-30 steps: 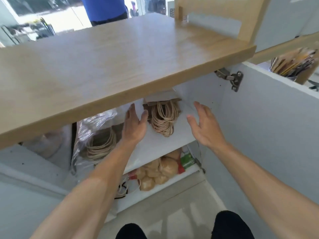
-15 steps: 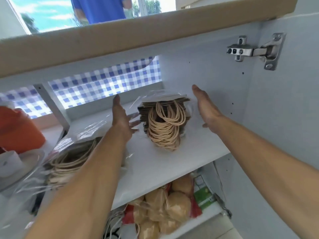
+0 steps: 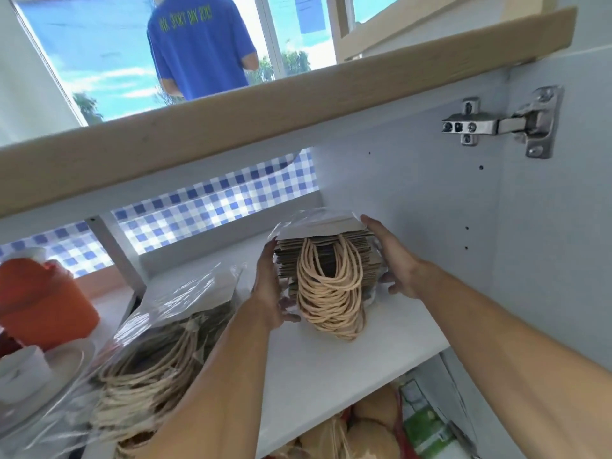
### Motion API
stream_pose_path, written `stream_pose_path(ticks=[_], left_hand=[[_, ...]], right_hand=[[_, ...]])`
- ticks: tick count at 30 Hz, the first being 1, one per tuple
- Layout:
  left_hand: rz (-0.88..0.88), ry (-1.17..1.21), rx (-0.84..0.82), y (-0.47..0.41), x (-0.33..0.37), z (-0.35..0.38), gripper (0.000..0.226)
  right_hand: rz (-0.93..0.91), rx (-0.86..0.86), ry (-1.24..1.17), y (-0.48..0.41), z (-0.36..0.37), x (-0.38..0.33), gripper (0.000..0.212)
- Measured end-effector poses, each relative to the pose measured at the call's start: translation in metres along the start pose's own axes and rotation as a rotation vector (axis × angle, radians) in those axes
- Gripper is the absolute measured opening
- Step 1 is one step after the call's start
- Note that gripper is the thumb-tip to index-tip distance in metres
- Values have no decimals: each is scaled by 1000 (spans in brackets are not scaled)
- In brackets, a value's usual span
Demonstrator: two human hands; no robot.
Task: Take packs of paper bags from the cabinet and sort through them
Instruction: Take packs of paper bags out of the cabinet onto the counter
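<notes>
A pack of brown paper bags (image 3: 326,260) in clear plastic, with tan cord handles hanging over its front, stands on the white cabinet shelf (image 3: 331,366). My left hand (image 3: 270,289) presses against its left side and my right hand (image 3: 392,260) clasps its right side, so both hands grip the pack. A second, larger pack of paper bags (image 3: 159,356) in clear plastic lies on the shelf to the left, partly behind my left forearm.
A wooden countertop edge (image 3: 265,117) overhangs the cabinet. The open door's metal hinge (image 3: 503,122) is at the upper right. An orange container (image 3: 43,303) and white dishes sit at the left. Brown rounded items fill the lower shelf (image 3: 367,429). A person in a blue shirt (image 3: 198,44) stands beyond.
Both hands have closed in from either side onto the right pack of paper bags. The view has come closer to the shelf.
</notes>
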State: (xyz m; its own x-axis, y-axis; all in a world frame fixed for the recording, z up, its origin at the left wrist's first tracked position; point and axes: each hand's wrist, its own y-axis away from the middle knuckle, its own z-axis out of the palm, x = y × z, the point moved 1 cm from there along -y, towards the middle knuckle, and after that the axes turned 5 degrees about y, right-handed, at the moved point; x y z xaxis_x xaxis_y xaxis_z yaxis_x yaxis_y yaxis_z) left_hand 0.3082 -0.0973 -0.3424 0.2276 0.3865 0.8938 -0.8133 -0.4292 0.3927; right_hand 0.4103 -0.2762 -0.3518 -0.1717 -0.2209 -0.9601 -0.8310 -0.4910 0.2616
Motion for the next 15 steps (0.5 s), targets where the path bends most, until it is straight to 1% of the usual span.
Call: stream_pose_path(ticks=[2, 4, 7, 8, 10, 13, 15], left_hand=[[1, 14, -31, -1, -2, 2, 105], [13, 8, -59, -1, -4, 3, 98], [55, -18, -106, 3, -7, 7, 79], [65, -20, -123, 5, -8, 9, 76], [83, -18, -158, 10, -12, 13, 76], [115, -6, -142, 21, -19, 18, 78], [102, 37, -135, 33, -23, 22, 77]], right_hand=[[-21, -21, -65, -1, 3, 5, 117], [-41, -21, -119, -2, 3, 10, 108], [-68, -22, -162, 10, 1, 12, 77], [-70, -33, -172, 15, 1, 12, 71], [-84, -50, -177, 22, -2, 15, 69], [-110, -79, -197, 34, -4, 20, 67], [-114, -68, -202, 43, -6, 20, 66]])
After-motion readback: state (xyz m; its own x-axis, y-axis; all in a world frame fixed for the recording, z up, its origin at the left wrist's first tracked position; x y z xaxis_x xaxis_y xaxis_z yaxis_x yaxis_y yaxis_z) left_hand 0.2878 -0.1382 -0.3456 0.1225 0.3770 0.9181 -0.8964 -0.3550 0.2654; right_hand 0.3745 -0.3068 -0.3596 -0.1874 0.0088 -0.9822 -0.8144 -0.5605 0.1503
